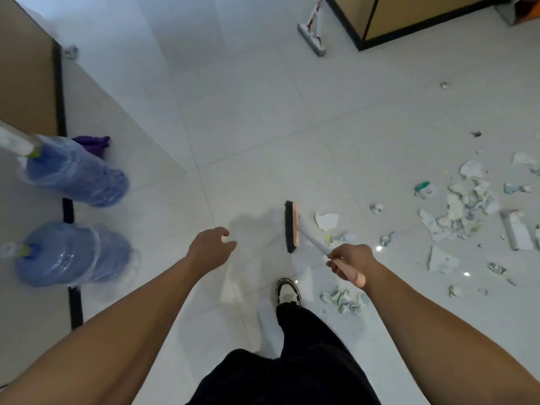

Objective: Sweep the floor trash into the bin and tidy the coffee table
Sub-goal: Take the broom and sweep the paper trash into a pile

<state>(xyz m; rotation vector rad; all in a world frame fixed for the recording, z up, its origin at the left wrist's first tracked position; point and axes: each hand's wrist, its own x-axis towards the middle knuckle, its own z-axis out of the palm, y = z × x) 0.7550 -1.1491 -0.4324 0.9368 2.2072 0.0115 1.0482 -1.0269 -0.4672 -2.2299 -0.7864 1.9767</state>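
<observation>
While the head camera looked straight down at the pale grey tiled floor, the right hand sat just right of the frame's centre, its fingers curled round the peach-coloured grip of a short broom with a white shaft. That broom's head, a peach plastic bar with black bristles, stood on edge just above the hand, its bristles facing left. The left hand hung left of centre, holding nothing, its fingers loosely bent and apart from the broom.

Scattered paper trash, white and pale green scraps and crumpled wads, lay thickest at the right edge of the frame, well right of the broom head. One torn white paper scrap lay just right of the broom head, and a crumpled clump of greenish paper lay below the right hand, beside a black-and-white shoe that showed above a black trouser leg at the bottom centre.

At the left edge, two large blue translucent water jugs wrapped in clear plastic lay on their sides, with a purple cloth just above the upper one. A white flat mop leaned at the top, beside a tan cabinet with black edging in the upper right corner.
</observation>
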